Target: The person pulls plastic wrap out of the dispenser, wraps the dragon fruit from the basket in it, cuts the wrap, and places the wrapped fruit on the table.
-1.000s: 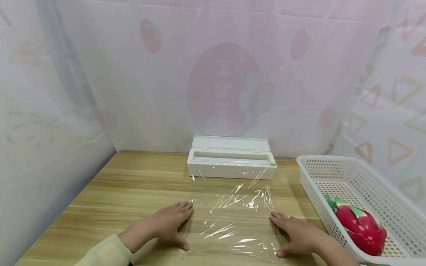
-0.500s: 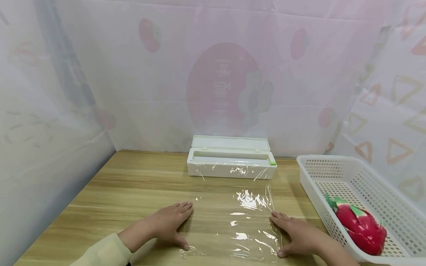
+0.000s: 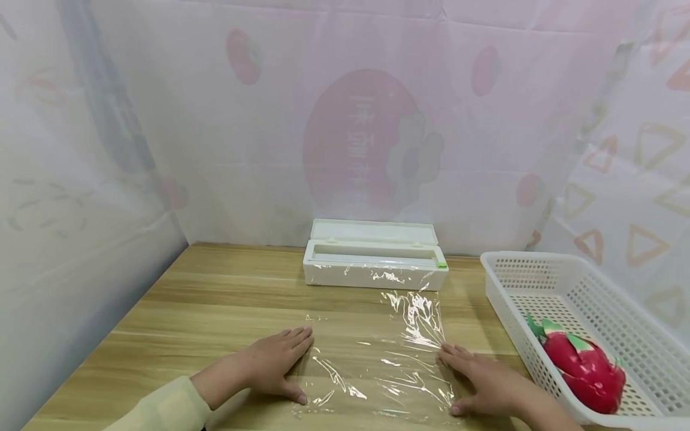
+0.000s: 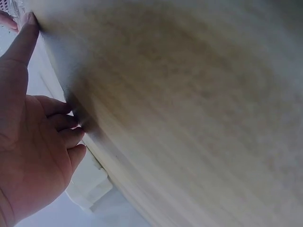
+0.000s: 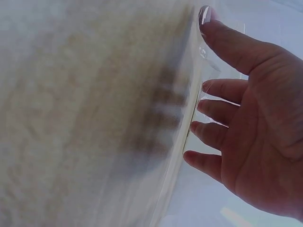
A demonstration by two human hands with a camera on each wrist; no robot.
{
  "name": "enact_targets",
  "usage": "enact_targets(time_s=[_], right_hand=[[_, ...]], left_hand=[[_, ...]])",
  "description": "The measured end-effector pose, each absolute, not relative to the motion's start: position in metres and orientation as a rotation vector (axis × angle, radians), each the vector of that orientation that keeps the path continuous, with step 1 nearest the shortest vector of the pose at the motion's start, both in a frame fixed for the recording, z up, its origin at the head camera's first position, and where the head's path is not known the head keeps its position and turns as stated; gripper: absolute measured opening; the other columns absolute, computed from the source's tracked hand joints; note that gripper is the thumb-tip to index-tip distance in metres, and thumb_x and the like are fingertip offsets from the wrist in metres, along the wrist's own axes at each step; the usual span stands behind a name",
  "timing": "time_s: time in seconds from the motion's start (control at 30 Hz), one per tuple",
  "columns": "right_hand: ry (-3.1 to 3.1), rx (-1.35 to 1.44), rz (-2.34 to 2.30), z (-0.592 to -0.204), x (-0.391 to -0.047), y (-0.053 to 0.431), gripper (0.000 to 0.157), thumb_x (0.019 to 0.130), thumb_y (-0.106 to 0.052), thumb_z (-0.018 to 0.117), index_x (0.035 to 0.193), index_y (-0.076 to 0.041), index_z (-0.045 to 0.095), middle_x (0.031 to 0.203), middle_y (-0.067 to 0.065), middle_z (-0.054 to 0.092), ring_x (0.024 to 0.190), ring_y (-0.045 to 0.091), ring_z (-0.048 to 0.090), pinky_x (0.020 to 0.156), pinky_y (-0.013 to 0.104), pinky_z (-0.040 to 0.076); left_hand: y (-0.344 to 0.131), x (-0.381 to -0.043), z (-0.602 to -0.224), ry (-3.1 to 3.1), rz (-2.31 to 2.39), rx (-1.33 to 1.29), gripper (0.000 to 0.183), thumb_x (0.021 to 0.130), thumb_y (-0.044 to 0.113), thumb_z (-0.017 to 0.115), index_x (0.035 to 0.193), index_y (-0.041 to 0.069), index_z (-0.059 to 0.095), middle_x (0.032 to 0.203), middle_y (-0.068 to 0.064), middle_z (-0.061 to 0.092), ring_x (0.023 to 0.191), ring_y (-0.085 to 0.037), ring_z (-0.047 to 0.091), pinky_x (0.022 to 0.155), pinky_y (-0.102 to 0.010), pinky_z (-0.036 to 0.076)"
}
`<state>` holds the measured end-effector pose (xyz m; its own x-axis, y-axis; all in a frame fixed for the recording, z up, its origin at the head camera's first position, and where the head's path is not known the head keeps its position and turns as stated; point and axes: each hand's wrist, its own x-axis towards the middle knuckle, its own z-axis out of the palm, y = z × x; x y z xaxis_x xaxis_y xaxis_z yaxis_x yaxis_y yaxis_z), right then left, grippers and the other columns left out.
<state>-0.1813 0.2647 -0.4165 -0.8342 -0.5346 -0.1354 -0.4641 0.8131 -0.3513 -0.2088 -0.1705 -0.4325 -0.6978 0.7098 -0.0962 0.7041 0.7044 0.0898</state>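
A sheet of clear cling film (image 3: 372,365) lies across the wooden table, its shine broken by creases. It runs up to a white cling film dispenser box (image 3: 376,276) at the back, whose lid is raised. My left hand (image 3: 276,366) rests at the film's left edge, fingers extended and thumb spread. On the opposite edge, my right hand (image 3: 482,380) touches the film the same way. In the left wrist view the left hand's (image 4: 40,146) fingertips meet the tabletop. The right wrist view has film against the right thumb tip (image 5: 207,21).
To the right stands a white perforated basket (image 3: 507,311) holding a red dragon fruit (image 3: 587,374) with green tips. Printed cloth walls (image 3: 242,161) enclose the table (image 3: 199,299) at the back and both sides. A green slider (image 3: 442,265) sits at the box's right end.
Both hands stay almost where they were. The film's creases and bright reflections have shifted, with more wrinkles now near the right hand and the left thumb.
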Motion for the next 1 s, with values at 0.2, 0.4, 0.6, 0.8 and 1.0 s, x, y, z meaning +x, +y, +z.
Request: enact_targets(time_s=[0.2, 0.4, 0.6, 0.8, 1.0], right_hand=[[2.791, -0.81, -0.458, -0.417, -0.178, 0.268, 0.097, 0.074, -0.066, 0.069, 0.149, -0.012, 0.04, 0.154, 0.014, 0.032, 0.132, 0.045, 0.038, 0.101, 0.066, 0.032], [2.825, -0.872, -0.521, -0.411, -0.175, 0.27, 0.097, 0.074, -0.061, 0.072, 0.15, -0.012, 0.037, 0.155, 0.015, 0.03, 0.129, 0.05, 0.039, 0.101, 0.067, 0.03], [2.873, -0.95, -0.529, -0.403, -0.169, 0.271, 0.094, 0.076, -0.056, 0.073, 0.15, -0.011, 0.038, 0.153, 0.016, 0.034, 0.125, 0.047, 0.045, 0.098, 0.064, 0.037], [2.873, -0.905, -0.556, -0.4, -0.167, 0.275, 0.094, 0.076, -0.055, 0.073, 0.153, -0.018, 0.033, 0.156, 0.011, 0.027, 0.128, 0.043, 0.044, 0.096, 0.06, 0.041], [2.886, -0.846, -0.593, -0.395, -0.165, 0.282, 0.092, 0.078, -0.053, 0.074, 0.154, -0.023, 0.031, 0.156, 0.011, 0.027, 0.129, 0.044, 0.041, 0.095, 0.062, 0.041]], left_hand=[[-0.17, -0.209, -0.432, 2.783, 0.053, 1.167, 0.109, 0.078, 0.077, 0.054, 0.145, -0.007, 0.037, 0.152, -0.023, 0.032, 0.14, -0.035, 0.03, 0.113, -0.046, 0.026], [-0.168, -0.209, -0.431, 2.785, 0.056, 1.168, 0.111, 0.077, 0.078, 0.054, 0.145, -0.008, 0.037, 0.151, -0.024, 0.031, 0.139, -0.036, 0.031, 0.112, -0.047, 0.027], [-0.168, -0.209, -0.43, 2.781, 0.067, 1.161, 0.112, 0.076, 0.079, 0.053, 0.145, -0.008, 0.036, 0.151, -0.025, 0.032, 0.139, -0.037, 0.031, 0.112, -0.047, 0.027], [-0.169, -0.209, -0.43, 2.784, 0.076, 1.168, 0.112, 0.076, 0.079, 0.053, 0.145, -0.008, 0.036, 0.151, -0.025, 0.032, 0.139, -0.036, 0.031, 0.112, -0.047, 0.027], [-0.169, -0.209, -0.43, 2.786, 0.076, 1.167, 0.112, 0.076, 0.079, 0.054, 0.145, -0.008, 0.037, 0.151, -0.025, 0.032, 0.139, -0.036, 0.031, 0.112, -0.047, 0.028]])
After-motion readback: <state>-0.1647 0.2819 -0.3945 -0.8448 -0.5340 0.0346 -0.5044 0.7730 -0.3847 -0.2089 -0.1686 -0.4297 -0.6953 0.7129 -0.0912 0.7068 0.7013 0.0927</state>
